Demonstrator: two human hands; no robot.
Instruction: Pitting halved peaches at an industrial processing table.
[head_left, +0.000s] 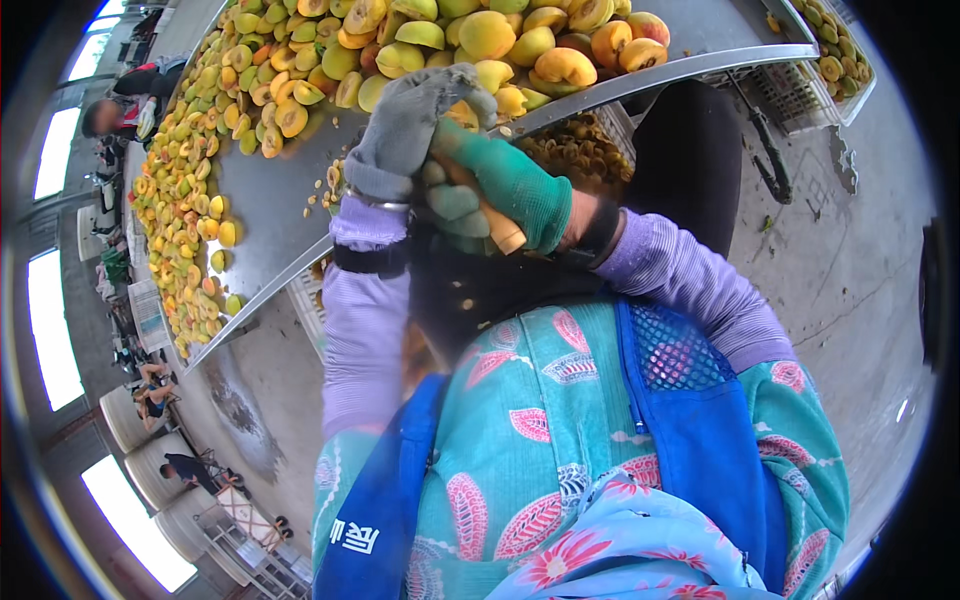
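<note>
My left hand (401, 127), in a grey glove, is curled at the table's edge around a yellow stone fruit (463, 115), mostly hidden by the fingers. Against it, my right hand (510, 180) in a green glove grips a tool by its wooden handle (504, 231). The handle's butt sticks out below the fist, and the tool's working end is hidden between the hands. Just beyond lies a heap of yellow-green stone fruit (487, 36), many pieces halved, on a metal table (281, 199).
Under the table edge, a white plastic crate (616, 124) holds brown fruit stones (577, 154). Another crate (806, 94) of fruit stands at the right by a dark metal bar (769, 154). Other people (124, 112) are at the far left, near large pale tanks (150, 469).
</note>
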